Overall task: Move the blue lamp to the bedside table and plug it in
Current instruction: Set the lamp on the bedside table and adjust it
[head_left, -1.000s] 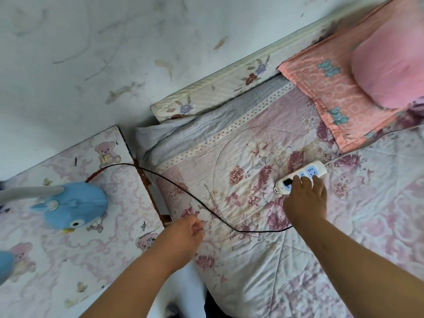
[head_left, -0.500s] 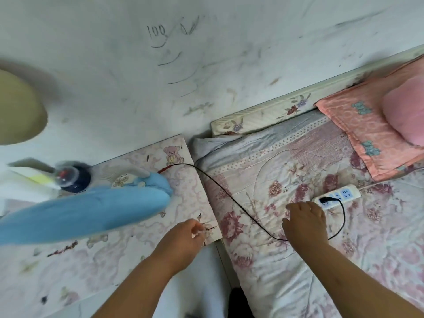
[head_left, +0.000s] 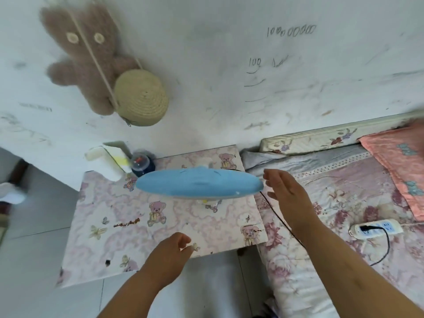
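The blue lamp point(head_left: 198, 184), with a long blue whale-shaped head, stands on the bedside table point(head_left: 110, 228), which is covered in pink teddy-bear paper. Its black cord point(head_left: 387, 246) runs across the bed to a white power strip point(head_left: 378, 228), where a black plug sits in a socket. My right hand point(head_left: 288, 191) hovers open just right of the lamp head, fingers spread, not touching it. My left hand point(head_left: 171, 257) is over the table's front edge, fingers loosely curled, holding nothing.
A white tissue pack point(head_left: 107, 162) and a dark round jar point(head_left: 142, 165) stand at the table's back left. A brown plush bear point(head_left: 87, 49) and a straw bag point(head_left: 141, 99) hang on the wall. The bed point(head_left: 344, 196) with a pink pillow point(head_left: 394, 166) lies right.
My right hand left the power strip, with the plug now in it, and moved left up to the lamp head. The view swung left and up. My left hand stayed near the table's front.
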